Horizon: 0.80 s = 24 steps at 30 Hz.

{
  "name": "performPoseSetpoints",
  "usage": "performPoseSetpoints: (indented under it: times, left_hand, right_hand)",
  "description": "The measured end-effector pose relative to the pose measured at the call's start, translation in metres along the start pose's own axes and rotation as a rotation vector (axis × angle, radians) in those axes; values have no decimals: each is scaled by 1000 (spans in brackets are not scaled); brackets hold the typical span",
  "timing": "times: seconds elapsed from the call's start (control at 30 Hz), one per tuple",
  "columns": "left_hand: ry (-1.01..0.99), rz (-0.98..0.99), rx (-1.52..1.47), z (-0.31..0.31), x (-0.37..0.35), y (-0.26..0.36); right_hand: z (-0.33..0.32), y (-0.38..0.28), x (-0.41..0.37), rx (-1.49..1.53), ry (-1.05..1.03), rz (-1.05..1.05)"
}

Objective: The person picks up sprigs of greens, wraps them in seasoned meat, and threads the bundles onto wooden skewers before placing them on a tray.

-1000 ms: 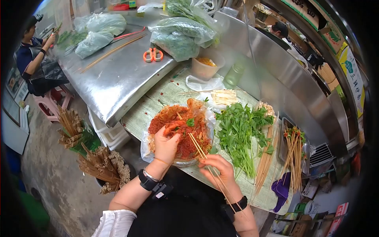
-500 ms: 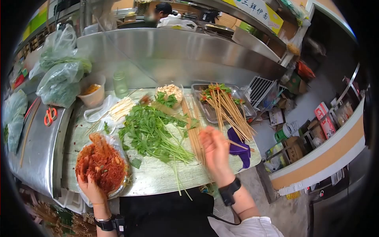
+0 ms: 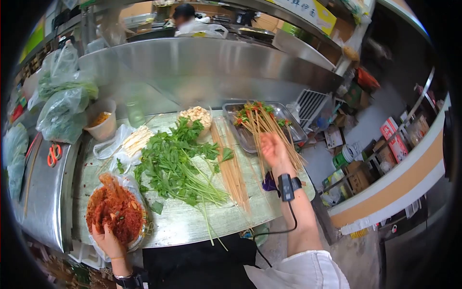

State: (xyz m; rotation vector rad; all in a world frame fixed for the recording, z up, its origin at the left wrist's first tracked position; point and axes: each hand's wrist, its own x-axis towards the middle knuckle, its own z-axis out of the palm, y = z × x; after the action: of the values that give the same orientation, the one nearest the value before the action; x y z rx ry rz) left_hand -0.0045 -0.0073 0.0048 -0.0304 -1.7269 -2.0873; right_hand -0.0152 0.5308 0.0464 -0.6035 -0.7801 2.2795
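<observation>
My left hand (image 3: 108, 238) reaches over the near rim of a plastic-lined bowl (image 3: 147, 226). Its thumb and fingers are apart against the red chili mix (image 3: 126, 214), and red sauce coats the fingertips. A long orange-red piece (image 3: 109, 184) lies at the mix's far side. To the right, my right hand (image 3: 274, 148) is over a bundle of wooden skewers (image 3: 285, 147), palm turned up and fingers curled; whatever they grip is hidden. Red and green food (image 3: 255, 110) is on the skewers' far ends, in a metal tray (image 3: 231, 126).
Leafy green stalks (image 3: 168, 164) spread over the table's middle, beside bare skewers (image 3: 230, 168). Behind are pale enoki-like strands (image 3: 137, 140), a tub of pale chunks (image 3: 196, 114) and a glass jar (image 3: 136, 113). Orange-handled scissors (image 3: 54, 155) lie left. Another person (image 3: 185, 19) is beyond the partition.
My right hand has moved up and right to the skewers in the tray; the skewer that stuck out from it is no longer distinct. My left hand stays at the bowl. The view has shifted slightly.
</observation>
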Motion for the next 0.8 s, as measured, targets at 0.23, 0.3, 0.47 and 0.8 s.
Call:
performPoseSetpoints:
  times: [0.23, 0.3, 0.47, 0.8]
  left_hand:
    - [-34, -44, 61, 7, 0, 4]
    - [4, -48, 177, 3, 1, 5]
    - [-18, 28, 216, 8, -1, 10]
    - [-64, -3, 216, 7, -3, 13]
  right_hand:
    - [-16, -103, -62, -769, -126, -335]
    - [-12, -115, -72, -909, -126, -380]
    - [30, -50, -105, -1145, -382, -135]
    - [79, 127, -93, -1549, -876, -199]
